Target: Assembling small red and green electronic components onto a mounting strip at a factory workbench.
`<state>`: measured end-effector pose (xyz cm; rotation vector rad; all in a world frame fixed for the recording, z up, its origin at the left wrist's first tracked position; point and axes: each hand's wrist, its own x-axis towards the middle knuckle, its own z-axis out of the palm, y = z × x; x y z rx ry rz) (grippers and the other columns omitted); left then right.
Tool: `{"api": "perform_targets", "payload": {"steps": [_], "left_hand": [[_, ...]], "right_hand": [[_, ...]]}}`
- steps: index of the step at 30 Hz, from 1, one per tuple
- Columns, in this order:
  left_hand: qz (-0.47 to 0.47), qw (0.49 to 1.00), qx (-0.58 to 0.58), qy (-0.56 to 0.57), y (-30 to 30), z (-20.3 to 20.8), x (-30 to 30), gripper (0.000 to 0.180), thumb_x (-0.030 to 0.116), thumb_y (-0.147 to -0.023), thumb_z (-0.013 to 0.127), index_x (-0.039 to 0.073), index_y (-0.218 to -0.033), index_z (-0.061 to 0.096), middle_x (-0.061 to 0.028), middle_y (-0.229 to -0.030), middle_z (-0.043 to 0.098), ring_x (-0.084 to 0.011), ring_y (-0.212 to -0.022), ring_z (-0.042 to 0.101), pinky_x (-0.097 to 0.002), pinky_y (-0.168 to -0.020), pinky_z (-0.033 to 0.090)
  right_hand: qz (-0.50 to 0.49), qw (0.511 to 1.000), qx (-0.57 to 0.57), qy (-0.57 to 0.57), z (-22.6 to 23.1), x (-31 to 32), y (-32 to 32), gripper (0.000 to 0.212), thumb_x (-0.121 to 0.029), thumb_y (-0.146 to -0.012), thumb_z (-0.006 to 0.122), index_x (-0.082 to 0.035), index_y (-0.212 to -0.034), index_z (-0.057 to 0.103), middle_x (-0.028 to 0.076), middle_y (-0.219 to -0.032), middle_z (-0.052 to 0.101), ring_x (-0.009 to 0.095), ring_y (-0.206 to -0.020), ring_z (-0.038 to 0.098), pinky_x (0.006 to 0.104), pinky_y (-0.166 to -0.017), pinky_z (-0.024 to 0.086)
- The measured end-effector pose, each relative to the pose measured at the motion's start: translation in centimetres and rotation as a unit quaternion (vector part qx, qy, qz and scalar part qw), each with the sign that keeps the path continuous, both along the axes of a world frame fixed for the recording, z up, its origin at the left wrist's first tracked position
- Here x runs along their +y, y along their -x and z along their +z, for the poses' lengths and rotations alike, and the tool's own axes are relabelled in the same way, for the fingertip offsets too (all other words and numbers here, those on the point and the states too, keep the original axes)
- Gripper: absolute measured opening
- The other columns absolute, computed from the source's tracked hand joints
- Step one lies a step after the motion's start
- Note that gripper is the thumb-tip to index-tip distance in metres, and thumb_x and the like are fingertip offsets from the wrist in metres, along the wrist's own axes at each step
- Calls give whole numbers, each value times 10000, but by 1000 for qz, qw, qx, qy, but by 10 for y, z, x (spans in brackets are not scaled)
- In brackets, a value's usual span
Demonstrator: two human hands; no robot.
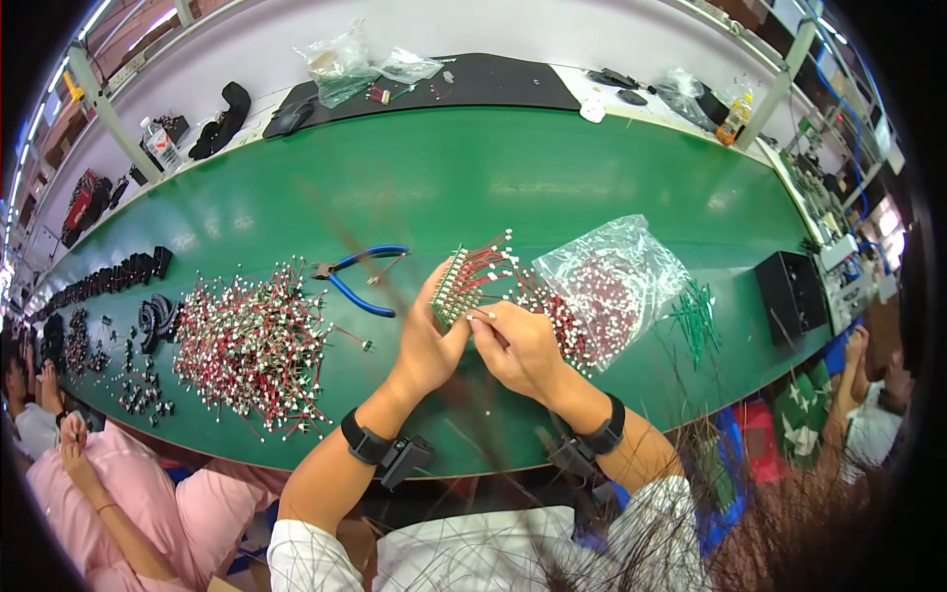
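My left hand (426, 340) grips a small green circuit board panel (451, 288) with rows of pale connectors, tilted up over the table. Red wires with white plugs (493, 260) fan out from its far right side. At the panel's lower edge, the closed fingertips of my right hand (525, 347) pinch a small white-tipped wire (482, 314), mostly hidden by the fingers. Left of my hands, blue-handled cutting pliers (363, 281) lie with their handles spread. Just beyond my right hand, a clear plastic bag (631, 259) lies over more red wires with white plugs (564, 331).
A large heap of wired connectors (252, 345) covers the left of the green table (454, 168). Black parts (138, 390) lie farther left. Green strands (697, 321) and a black bin (789, 296) are at right. People sit on both sides; a pink-clad person (128, 503) is close at left.
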<state>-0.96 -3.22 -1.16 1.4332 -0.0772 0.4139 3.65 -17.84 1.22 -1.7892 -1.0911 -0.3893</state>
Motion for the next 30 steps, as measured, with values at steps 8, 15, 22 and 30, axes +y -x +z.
{"api": "perform_targets", "payload": {"steps": [8,15,22,30], "left_hand": [[22,992,-6,-127,3,-1,-4,620,-57,-874,572,-66,-1463,377,-215,-1286,635,-262,-1159,646,-337,-975,499],[32,976,-17,-213,7,7,-5,624,3,-871,583,-51,-1462,390,-263,-1253,634,-375,-1148,647,-370,-959,508],[27,976,13,-214,10,9,-5,603,3,-876,575,-52,-1452,407,-264,-1265,627,-375,-1152,644,-368,-957,508],[60,953,-64,-289,6,5,-2,677,-83,-850,554,6,-1499,383,-221,-1268,648,-297,-1107,682,-357,-944,517]], "right_hand": [[-16,1000,5,-16,-5,1,-4,90,-3,-830,686,14,-917,666,124,-734,641,230,-529,596,333,-494,483],[-21,1000,1,5,-6,0,-4,109,-22,-809,695,10,-911,673,121,-695,629,235,-529,596,345,-497,480],[-19,1000,-2,4,-7,-2,-4,117,-18,-808,694,7,-921,676,126,-721,638,236,-535,600,346,-502,484],[-22,1000,-7,16,-1,-3,-4,114,-24,-808,703,0,-917,682,132,-733,647,265,-569,623,358,-530,496]]}}
